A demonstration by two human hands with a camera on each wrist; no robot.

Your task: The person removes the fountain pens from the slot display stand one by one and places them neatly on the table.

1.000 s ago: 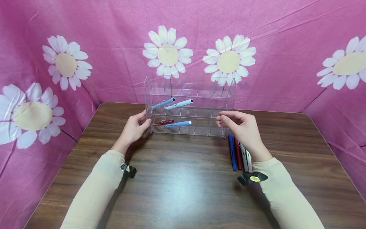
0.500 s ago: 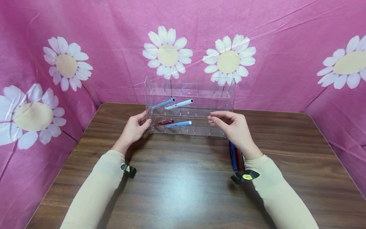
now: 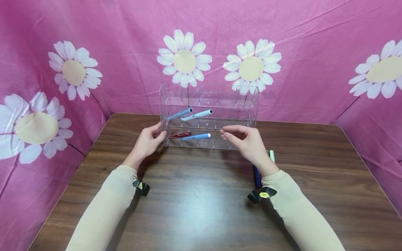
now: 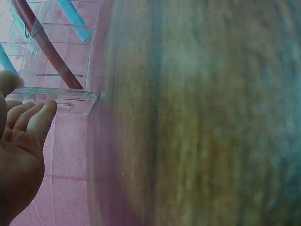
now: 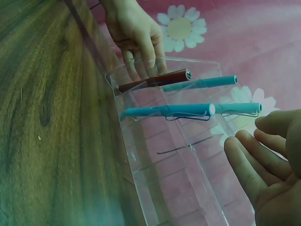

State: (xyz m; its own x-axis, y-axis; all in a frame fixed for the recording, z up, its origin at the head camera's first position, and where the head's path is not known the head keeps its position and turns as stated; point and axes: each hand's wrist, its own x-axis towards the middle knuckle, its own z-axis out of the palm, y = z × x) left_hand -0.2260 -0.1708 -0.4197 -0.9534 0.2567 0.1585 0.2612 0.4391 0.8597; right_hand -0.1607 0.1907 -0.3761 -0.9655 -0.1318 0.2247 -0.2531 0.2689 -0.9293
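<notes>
My left hand (image 3: 146,141) holds the left side panel of a clear plastic pen rack (image 3: 205,143), thumb on the inner face and fingers outside. In the rack's left part lie a red pen (image 3: 179,134) and a blue pen (image 3: 196,136) on the lower tier. Above them rest a grey-blue pen (image 3: 180,114) and a pale aqua pen (image 3: 197,115). My right hand (image 3: 248,142) hovers before the rack's right half, fingers loosely bent. Nothing shows between those fingers in the right wrist view, where the blue pen's clip (image 5: 188,115) faces the camera.
Under my right forearm a dark blue pen (image 3: 257,177) and a pale green pen (image 3: 272,156) lie on the wooden table (image 3: 188,209); the arm covers what is between them. A pink cloth (image 3: 132,69) with white daisies hangs behind the rack.
My right hand has moved left along the front of the rack, and its arm now covers more of the loose pens. The left hand and the racked pens stay put.
</notes>
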